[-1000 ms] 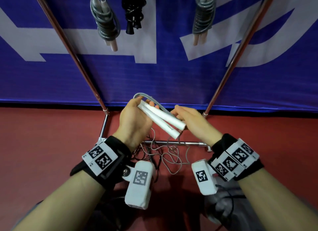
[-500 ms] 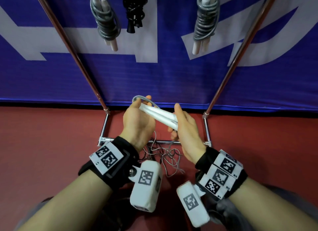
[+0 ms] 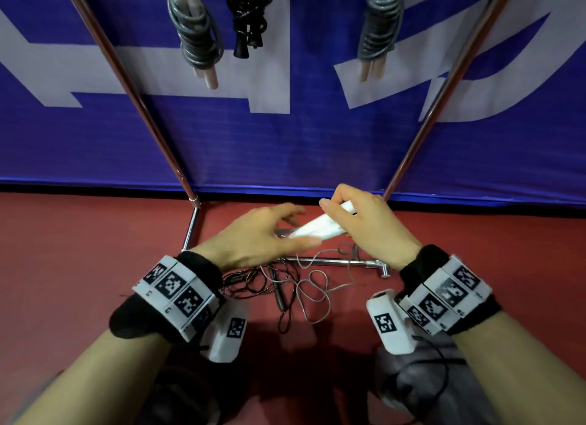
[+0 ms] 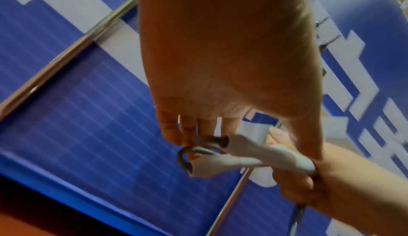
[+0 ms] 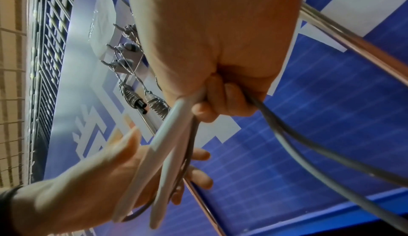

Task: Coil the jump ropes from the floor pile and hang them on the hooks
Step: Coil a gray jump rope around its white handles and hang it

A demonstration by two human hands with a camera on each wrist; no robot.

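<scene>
Handles [image 3: 317, 228] of the grey rope [image 5: 309, 143] are clamped together in the curled right hand [image 3: 371, 225]; the left hand [image 3: 253, 237] is spread loose beside their free ends, gripping nothing. Cord should be gathered in even loops — kept taut — from the pile [image 3: 295, 285] below the hands.
</scene>
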